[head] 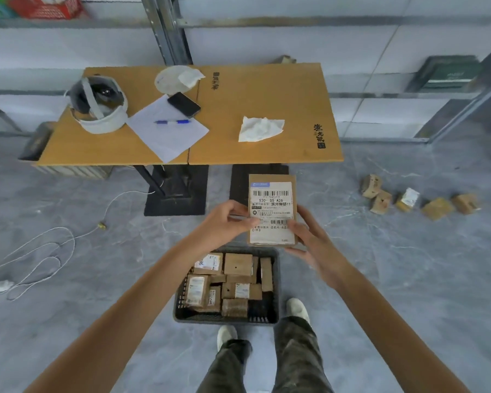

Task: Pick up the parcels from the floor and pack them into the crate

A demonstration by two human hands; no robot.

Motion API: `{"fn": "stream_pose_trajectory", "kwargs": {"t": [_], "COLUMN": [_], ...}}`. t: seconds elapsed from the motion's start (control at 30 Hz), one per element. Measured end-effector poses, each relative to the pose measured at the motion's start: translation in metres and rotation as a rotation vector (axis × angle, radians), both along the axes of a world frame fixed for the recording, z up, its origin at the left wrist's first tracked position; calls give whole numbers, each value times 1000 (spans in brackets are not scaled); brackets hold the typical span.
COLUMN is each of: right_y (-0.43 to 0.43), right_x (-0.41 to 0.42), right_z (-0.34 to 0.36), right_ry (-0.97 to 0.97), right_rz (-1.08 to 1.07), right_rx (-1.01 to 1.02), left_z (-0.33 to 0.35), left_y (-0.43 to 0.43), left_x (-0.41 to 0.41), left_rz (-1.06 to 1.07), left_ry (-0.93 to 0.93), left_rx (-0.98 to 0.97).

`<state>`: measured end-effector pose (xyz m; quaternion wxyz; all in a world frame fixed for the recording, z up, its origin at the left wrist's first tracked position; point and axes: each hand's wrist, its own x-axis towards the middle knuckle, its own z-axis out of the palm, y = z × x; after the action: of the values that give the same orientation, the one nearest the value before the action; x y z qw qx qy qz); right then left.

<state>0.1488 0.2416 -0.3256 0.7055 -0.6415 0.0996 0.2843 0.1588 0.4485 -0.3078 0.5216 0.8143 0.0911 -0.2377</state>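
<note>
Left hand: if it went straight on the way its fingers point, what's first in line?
The labelled parcel itself: the left hand points its fingers right and already pinches its left edge. Past that, the right hand on the opposite edge looks next, though depth is hard to judge.

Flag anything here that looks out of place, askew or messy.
A loose white cable sprawls in loops across the floor at the left, an odd tangle beside the table. A crumpled tissue lies on the table. The parcels in the crate sit jumbled at mixed angles, some on edge.
</note>
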Motion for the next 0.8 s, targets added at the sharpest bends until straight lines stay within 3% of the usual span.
{"fn": "stream_pose_trajectory", "kwargs": {"t": [0.37,0.57,0.8], "right_y": [44,42,43], "right_x": [-37,-39,-44], "right_z": [-56,-152,-331], "right_ry": [71,179,37], "right_rz": [-43,-31,149], "right_rx": [-217,-362,-617], "left_z": [-63,-184,-393], "left_y": [39,31,21], "left_x": [-16,-22,-56], "left_rz": [-114,-104,-177], "left_ry": [17,104,317], "left_rx": [-96,-46,104]}}
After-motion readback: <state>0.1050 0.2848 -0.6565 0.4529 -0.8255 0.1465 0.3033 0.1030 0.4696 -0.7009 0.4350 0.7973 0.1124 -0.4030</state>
